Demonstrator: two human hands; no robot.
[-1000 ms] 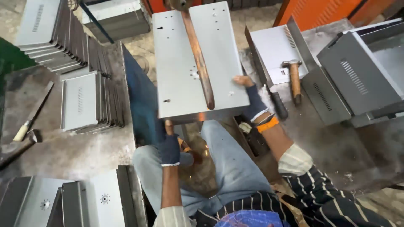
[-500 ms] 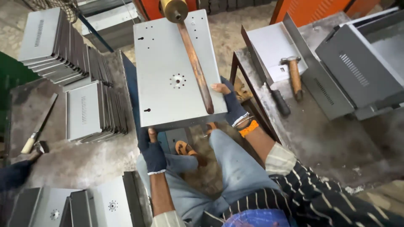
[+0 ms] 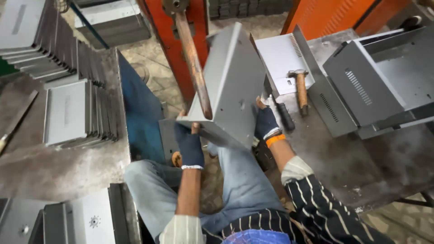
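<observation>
A grey sheet-metal panel (image 3: pixel 235 81) with bent edges is tilted up on its side in front of me, above my knees. My left hand (image 3: pixel 190 145), in a dark blue glove, grips its lower left corner. My right hand (image 3: pixel 266 122), in a dark glove with an orange cuff, holds its lower right edge. A rusty copper-coloured rod (image 3: pixel 193 63) of the orange machine (image 3: pixel 181 49) reaches down across the panel's left side.
Stacks of grey panels (image 3: pixel 77 113) stand on the left bench, more (image 3: pixel 86 221) at the lower left. A hammer (image 3: pixel 300 88) lies on the right bench beside grey metal housings (image 3: pixel 375 81). A blue plate (image 3: pixel 140 117) stands by my left knee.
The panel lay flat under the rod with its face up; now it is tipped up on edge and swung to the right. Both hands moved up with it.
</observation>
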